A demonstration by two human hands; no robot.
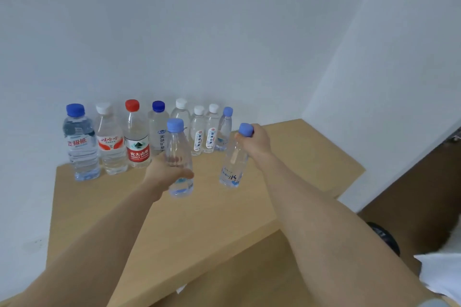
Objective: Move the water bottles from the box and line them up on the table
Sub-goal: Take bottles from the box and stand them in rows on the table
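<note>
- left grip (167, 173) clasped a blue-capped bottle (177, 147) low on its body, over the surface (199, 219);
- right grip (257, 143) clutched a second bottle (233, 167) by its neck, cap partly covered;
- row of bottles (136, 142) stood behind; one was partly hidden

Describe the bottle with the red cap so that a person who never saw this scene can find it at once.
On the wooden table, bottles stand in a row along the white wall. From the row's left end, the red-capped bottle is third, between a white-capped bottle and a dark-blue-capped bottle. It alone has a red cap.
</note>
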